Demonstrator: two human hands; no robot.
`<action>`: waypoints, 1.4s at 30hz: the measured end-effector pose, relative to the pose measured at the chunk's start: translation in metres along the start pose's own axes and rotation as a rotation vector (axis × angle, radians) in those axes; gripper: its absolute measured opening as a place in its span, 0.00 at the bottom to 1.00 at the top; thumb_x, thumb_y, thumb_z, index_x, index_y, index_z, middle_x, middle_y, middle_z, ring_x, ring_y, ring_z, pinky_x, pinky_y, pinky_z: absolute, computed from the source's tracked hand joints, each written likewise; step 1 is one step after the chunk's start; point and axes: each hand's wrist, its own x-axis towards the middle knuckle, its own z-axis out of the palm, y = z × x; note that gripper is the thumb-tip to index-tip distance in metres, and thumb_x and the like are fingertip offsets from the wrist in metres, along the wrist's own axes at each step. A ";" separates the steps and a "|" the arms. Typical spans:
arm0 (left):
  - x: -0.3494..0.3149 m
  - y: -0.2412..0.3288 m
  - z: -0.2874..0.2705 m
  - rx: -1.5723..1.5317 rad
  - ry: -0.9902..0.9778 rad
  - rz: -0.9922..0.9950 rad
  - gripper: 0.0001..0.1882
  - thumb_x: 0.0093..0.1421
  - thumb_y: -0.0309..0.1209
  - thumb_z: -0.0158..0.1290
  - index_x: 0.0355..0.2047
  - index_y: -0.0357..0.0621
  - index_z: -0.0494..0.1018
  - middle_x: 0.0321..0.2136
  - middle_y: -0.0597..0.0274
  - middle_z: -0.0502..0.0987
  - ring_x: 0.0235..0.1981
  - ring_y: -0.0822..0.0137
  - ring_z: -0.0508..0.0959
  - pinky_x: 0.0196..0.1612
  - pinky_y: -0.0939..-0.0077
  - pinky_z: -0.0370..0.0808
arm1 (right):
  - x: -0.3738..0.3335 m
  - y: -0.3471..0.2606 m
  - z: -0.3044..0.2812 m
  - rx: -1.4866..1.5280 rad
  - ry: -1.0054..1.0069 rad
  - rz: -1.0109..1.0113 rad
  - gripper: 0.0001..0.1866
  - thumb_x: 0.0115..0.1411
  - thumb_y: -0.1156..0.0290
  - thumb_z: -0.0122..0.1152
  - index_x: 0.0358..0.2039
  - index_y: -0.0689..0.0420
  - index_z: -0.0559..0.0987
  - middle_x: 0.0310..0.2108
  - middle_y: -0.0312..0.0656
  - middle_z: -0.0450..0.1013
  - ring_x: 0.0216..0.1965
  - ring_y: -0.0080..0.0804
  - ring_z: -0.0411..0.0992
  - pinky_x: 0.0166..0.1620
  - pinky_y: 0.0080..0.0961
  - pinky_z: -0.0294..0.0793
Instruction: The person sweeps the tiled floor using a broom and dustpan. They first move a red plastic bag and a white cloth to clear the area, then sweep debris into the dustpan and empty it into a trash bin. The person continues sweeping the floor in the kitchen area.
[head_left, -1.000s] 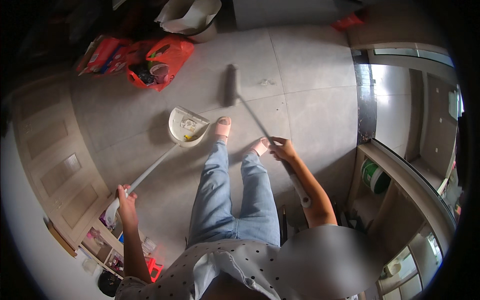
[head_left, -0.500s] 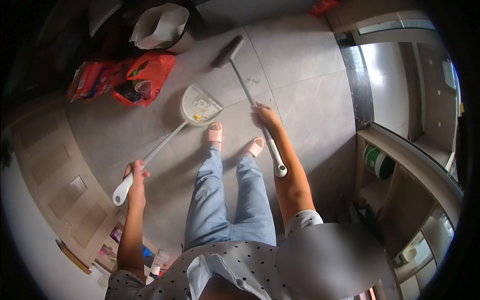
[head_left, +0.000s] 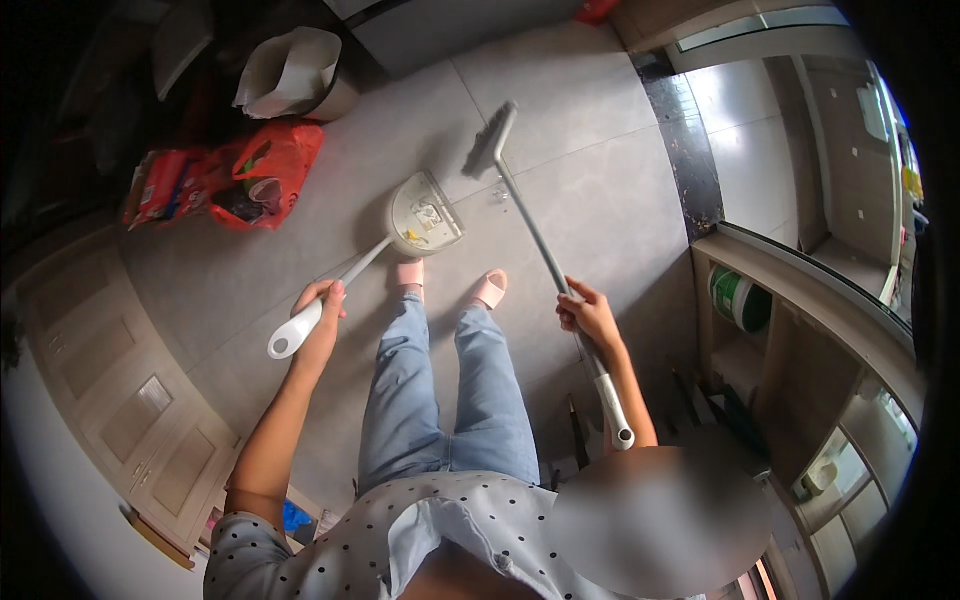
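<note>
- Head view: left hand (head_left: 320,305) wrapped shut around the white handle of the long-handled dustpan (head_left: 425,215), near its top end; pan resting on the grey tiled floor (head_left: 600,200) just ahead of the pink slippers (head_left: 450,282), with a few pale scraps already lying inside.
- Right hand (head_left: 590,315) curled closed on the grey shaft of the broom (head_left: 545,255), well below its upper end; brush head (head_left: 490,140) out past the pan, to its right and apart from it.
- Small bits of litter (head_left: 500,193) visible on the tiles between brush head and pan mouth; likely to scatter if swept too hard, or to slide under the pan lip if that lip sits tilted off the floor.
- Grip so high on the dustpan handle gives little control; could let the pan twist or tip and spill the scraps back out.
- Toes close behind the pan; could nudge it out of line on a step forward.
- Red plastic bags (head_left: 235,180) and a white-lined bin (head_left: 295,70) standing off to the left, well apart from the pan; could catch the brush on a wide backswing.
- Free upper end of the broom shaft pointing back toward the body; could jab with a sharp pull.
</note>
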 end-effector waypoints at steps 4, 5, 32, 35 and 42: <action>-0.003 0.008 0.013 0.007 0.037 0.005 0.15 0.54 0.39 0.50 0.30 0.37 0.69 0.22 0.67 0.70 0.20 0.79 0.65 0.26 0.85 0.64 | 0.025 -0.045 -0.003 -0.676 0.122 -0.207 0.28 0.49 0.76 0.51 0.52 0.62 0.59 0.21 0.47 0.70 0.23 0.33 0.72 0.24 0.31 0.73; -0.003 0.011 0.014 0.023 0.046 0.011 0.15 0.54 0.39 0.50 0.30 0.37 0.69 0.22 0.68 0.70 0.20 0.79 0.65 0.25 0.85 0.65 | 0.037 -0.057 0.001 -0.893 0.184 -0.231 0.28 0.48 0.76 0.49 0.52 0.62 0.59 0.22 0.51 0.71 0.24 0.38 0.73 0.26 0.33 0.73; 0.015 0.001 0.025 0.008 0.056 0.061 0.15 0.54 0.41 0.51 0.26 0.39 0.68 0.17 0.70 0.67 0.18 0.79 0.64 0.23 0.85 0.63 | -0.027 0.058 0.035 -0.888 0.084 -0.280 0.27 0.45 0.73 0.49 0.50 0.52 0.66 0.22 0.55 0.71 0.24 0.41 0.73 0.30 0.31 0.71; 0.011 0.000 0.018 0.020 0.047 0.037 0.16 0.54 0.41 0.51 0.25 0.39 0.68 0.17 0.70 0.68 0.18 0.79 0.64 0.23 0.85 0.64 | -0.012 0.056 0.019 -1.033 0.278 -0.295 0.27 0.44 0.75 0.46 0.49 0.54 0.66 0.23 0.58 0.70 0.28 0.49 0.71 0.34 0.35 0.70; 0.009 -0.001 0.023 0.009 0.026 0.046 0.16 0.53 0.42 0.51 0.24 0.40 0.68 0.17 0.71 0.67 0.18 0.80 0.64 0.23 0.86 0.63 | 0.050 0.106 0.065 -0.909 0.185 -0.191 0.31 0.42 0.79 0.41 0.52 0.61 0.59 0.24 0.60 0.70 0.23 0.46 0.73 0.26 0.34 0.73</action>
